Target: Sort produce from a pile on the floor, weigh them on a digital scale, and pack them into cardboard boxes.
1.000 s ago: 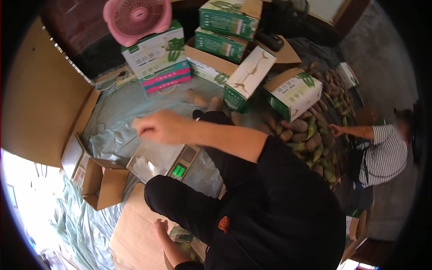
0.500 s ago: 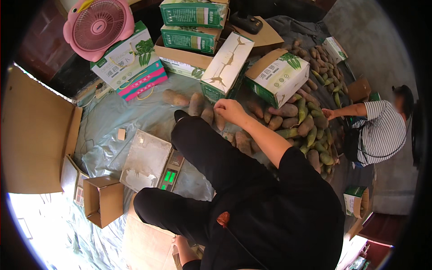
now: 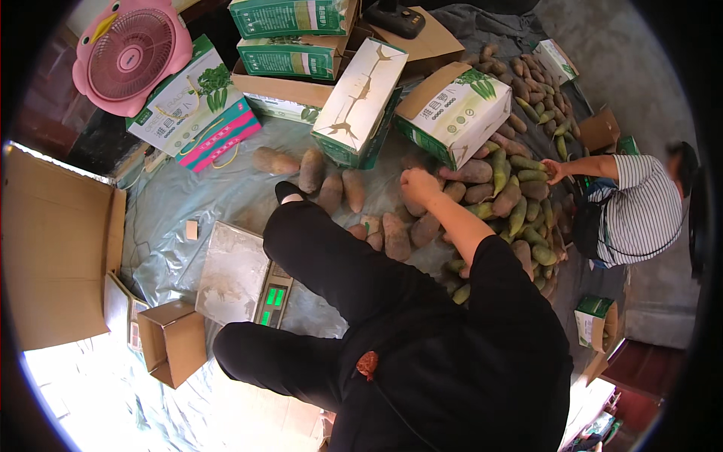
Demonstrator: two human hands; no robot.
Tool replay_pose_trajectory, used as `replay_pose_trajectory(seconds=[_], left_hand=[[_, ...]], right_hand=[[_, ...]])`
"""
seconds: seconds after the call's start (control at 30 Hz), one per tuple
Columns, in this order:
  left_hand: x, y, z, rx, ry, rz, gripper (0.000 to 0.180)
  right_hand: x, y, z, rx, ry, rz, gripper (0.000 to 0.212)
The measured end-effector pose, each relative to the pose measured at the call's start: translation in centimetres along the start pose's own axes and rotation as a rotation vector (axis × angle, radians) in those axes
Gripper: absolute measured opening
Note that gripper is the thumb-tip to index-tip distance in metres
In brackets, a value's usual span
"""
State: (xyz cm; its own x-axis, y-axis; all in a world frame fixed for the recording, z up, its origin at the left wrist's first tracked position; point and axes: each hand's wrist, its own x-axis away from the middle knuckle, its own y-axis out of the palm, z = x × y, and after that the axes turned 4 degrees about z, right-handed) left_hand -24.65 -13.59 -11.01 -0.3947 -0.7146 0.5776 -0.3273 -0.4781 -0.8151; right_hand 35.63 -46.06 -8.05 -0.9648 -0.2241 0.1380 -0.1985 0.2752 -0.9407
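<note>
My right hand [image 3: 422,187] is closed over a brown, soil-covered radish [image 3: 413,206] at the near edge of a large pile. Part of this radish is hidden under the hand. Beside my right arm, several green radishes [image 3: 516,215] lie among the brown ones. A short row of brown radishes [image 3: 311,171] rests on the plastic sheet near my foot. My left hand [image 3: 329,416] is almost wholly hidden behind my dark clothing; just a sliver shows by a cardboard edge, so its fingers cannot be made out.
A flat scale [image 3: 233,264] with a lit green display sits by my knees, next to an open cardboard box [image 3: 173,343]. White-and-green cartons [image 3: 452,113] stand ahead, near a pink fan [image 3: 134,59]. At the right, a person in a striped shirt [image 3: 640,215] reaches into the pile.
My right hand has moved right, from the radishes by the tall carton to the pile's edge. My left hand has slipped mostly behind my body. The view has shifted a little.
</note>
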Motion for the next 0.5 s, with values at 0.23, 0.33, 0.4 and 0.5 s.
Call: replay_pose_trajectory(seconds=[0.23,0.33,0.4,0.5], left_hand=[[2.8,-1.4,-0.4,0.386,-0.171,0.164,0.034],[3.2,-3.4,0.2,0.557,-0.231,0.253,0.032],[3.3,-5.0,0.8,0.818,-0.224,0.606,0.028],[2.3,-17.3,7.7,1.021,-0.265,0.851,0.031]], right_hand=[[-3.5,-3.7,2.7,0.417,-0.010,0.122,0.028],[-4.0,-5.4,2.6,0.445,0.024,0.162,0.032],[-5.2,-4.3,4.7,0.489,0.038,0.189,0.044],[-3.9,-4.3,9.1,0.547,0.114,0.196,0.048]])
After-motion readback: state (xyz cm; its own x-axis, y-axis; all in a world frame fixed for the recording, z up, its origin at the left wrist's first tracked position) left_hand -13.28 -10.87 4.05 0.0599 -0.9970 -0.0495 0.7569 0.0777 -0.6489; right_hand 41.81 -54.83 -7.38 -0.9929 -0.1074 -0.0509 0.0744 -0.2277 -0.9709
